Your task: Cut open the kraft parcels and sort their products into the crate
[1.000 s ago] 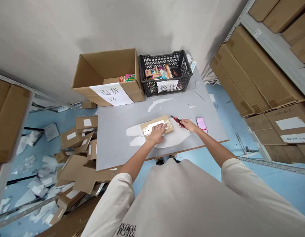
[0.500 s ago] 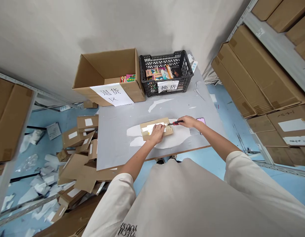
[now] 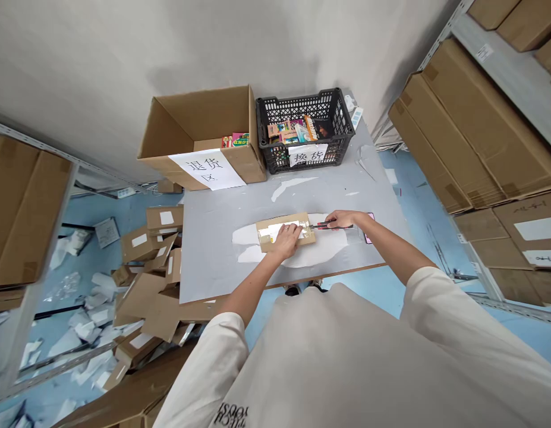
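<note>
A small taped cardboard box (image 3: pixel 265 243) with a white label lies on the grey table (image 3: pixel 204 261), over a bare white patch of its top. Flat on the label and tape rests my left hand (image 3: pixel 287 239), its fingers stretched out across the box. My right hand (image 3: pixel 344 219) is closed round a black and red utility knife (image 3: pixel 322 225). The knife points left, with its tip at the right end of the box. Just beyond the right wrist lies a phone (image 3: pixel 370 221), partly hidden by the forearm.
An open carton (image 3: pixel 166 172) with a paper sign and a black plastic basket (image 3: pixel 275 160) of small colourful boxes stand along the table's back. Discarded cartons (image 3: pixel 157 309) and paper litter the floor at left. Large boxes (image 3: pixel 475 131) fill the shelves at right.
My right hand and the knife have shifted slightly right, the blade drawn towards the box's right end. My left hand stays on the box. The whole view has shifted slightly.
</note>
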Demonstrator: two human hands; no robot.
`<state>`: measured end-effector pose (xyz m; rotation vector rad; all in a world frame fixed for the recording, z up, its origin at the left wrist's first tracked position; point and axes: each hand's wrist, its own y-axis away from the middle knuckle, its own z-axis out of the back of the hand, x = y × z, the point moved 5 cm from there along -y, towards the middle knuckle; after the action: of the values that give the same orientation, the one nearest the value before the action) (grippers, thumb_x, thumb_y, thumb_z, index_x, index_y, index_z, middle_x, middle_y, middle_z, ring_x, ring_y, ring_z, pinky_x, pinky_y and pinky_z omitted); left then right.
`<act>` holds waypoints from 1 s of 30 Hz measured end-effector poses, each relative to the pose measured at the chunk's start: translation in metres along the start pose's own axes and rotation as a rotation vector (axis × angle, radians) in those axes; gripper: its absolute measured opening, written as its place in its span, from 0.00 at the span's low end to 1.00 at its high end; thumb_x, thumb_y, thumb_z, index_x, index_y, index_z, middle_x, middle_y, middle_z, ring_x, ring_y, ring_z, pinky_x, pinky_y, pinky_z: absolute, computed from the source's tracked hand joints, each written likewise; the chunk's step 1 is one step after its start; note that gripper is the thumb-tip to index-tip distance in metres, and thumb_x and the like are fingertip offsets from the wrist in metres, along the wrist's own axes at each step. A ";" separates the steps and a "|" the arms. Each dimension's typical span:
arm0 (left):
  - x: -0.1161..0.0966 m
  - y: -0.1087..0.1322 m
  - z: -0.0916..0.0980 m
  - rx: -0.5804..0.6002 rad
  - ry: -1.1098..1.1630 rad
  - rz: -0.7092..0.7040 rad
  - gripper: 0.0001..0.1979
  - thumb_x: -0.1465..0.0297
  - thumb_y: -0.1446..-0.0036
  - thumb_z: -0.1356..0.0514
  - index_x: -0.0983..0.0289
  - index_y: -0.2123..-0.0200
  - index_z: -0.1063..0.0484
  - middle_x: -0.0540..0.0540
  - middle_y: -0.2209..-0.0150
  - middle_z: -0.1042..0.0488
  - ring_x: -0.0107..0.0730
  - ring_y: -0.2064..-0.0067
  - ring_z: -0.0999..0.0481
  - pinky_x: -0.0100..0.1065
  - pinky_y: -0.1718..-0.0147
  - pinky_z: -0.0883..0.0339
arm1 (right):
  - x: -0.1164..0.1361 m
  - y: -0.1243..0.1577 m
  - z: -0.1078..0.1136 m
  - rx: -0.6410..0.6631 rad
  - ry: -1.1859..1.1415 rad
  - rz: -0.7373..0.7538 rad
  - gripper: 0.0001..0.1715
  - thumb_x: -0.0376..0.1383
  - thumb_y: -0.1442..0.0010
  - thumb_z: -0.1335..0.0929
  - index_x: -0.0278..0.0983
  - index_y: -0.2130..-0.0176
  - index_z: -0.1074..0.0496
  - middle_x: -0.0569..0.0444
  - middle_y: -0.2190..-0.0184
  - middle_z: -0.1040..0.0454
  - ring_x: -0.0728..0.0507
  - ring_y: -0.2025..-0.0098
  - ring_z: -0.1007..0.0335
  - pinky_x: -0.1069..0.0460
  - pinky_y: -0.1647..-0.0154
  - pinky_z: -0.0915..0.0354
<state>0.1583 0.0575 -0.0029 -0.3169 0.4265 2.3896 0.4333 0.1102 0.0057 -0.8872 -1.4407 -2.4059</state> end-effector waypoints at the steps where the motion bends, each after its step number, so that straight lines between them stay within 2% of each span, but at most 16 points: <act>1: -0.001 0.000 0.000 -0.001 -0.007 -0.005 0.39 0.75 0.44 0.34 0.57 0.30 0.39 0.64 0.35 0.31 0.55 0.32 0.31 0.56 0.25 0.45 | -0.003 0.000 -0.004 -0.010 -0.017 0.015 0.25 0.59 0.39 0.25 0.41 0.61 0.19 0.54 0.69 0.22 0.47 0.73 0.35 0.51 0.70 0.41; 10: -0.005 0.003 0.006 0.015 -0.031 -0.019 0.39 0.76 0.44 0.34 0.58 0.30 0.38 0.63 0.37 0.31 0.55 0.34 0.30 0.54 0.28 0.41 | -0.019 -0.003 -0.035 0.027 -0.266 0.042 0.33 0.64 0.43 0.23 0.40 0.55 0.19 0.52 0.64 0.18 0.43 0.64 0.25 0.53 0.67 0.35; 15: -0.004 0.004 0.007 0.028 -0.024 -0.004 0.38 0.76 0.42 0.34 0.56 0.29 0.38 0.63 0.36 0.31 0.55 0.32 0.30 0.58 0.25 0.46 | -0.012 -0.011 -0.042 -0.042 -0.208 0.078 0.29 0.61 0.39 0.24 0.41 0.53 0.18 0.53 0.63 0.17 0.44 0.63 0.22 0.54 0.65 0.32; 19: -0.003 0.005 0.011 0.026 0.004 0.002 0.39 0.72 0.40 0.33 0.56 0.28 0.39 0.64 0.35 0.30 0.56 0.31 0.30 0.60 0.24 0.47 | -0.016 -0.001 -0.045 -0.073 -0.233 0.038 0.25 0.58 0.34 0.26 0.41 0.55 0.19 0.53 0.63 0.16 0.43 0.63 0.20 0.53 0.66 0.30; 22: -0.002 0.003 0.019 -0.061 0.092 0.012 0.37 0.64 0.32 0.37 0.59 0.24 0.43 0.67 0.29 0.34 0.57 0.29 0.31 0.57 0.26 0.42 | -0.022 0.017 -0.042 -0.161 -0.373 -0.015 0.26 0.59 0.33 0.26 0.40 0.53 0.22 0.50 0.62 0.15 0.42 0.65 0.20 0.52 0.68 0.29; 25: 0.006 -0.001 0.027 -0.175 0.133 0.118 0.29 0.65 0.25 0.47 0.62 0.24 0.41 0.69 0.27 0.35 0.56 0.28 0.32 0.55 0.29 0.37 | -0.018 0.034 -0.040 -0.299 -0.444 0.027 0.29 0.61 0.30 0.28 0.40 0.49 0.24 0.49 0.60 0.15 0.43 0.67 0.21 0.52 0.68 0.30; 28: 0.014 -0.007 0.027 -0.198 0.107 0.177 0.28 0.69 0.27 0.46 0.60 0.26 0.38 0.68 0.26 0.34 0.57 0.26 0.34 0.56 0.27 0.41 | -0.005 0.044 -0.043 -0.421 -0.313 0.105 0.29 0.60 0.24 0.34 0.41 0.45 0.23 0.50 0.60 0.16 0.43 0.64 0.22 0.51 0.62 0.28; 30: 0.018 -0.013 0.023 -0.185 0.099 0.187 0.31 0.69 0.30 0.42 0.59 0.26 0.38 0.67 0.25 0.36 0.58 0.24 0.38 0.59 0.24 0.46 | 0.005 0.048 -0.048 -0.482 -0.141 0.164 0.27 0.54 0.21 0.38 0.41 0.42 0.21 0.50 0.56 0.16 0.40 0.57 0.21 0.49 0.54 0.27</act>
<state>0.1511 0.0856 0.0096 -0.4999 0.2912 2.6106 0.4321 0.0463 0.0274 -1.2428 -0.7860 -2.6463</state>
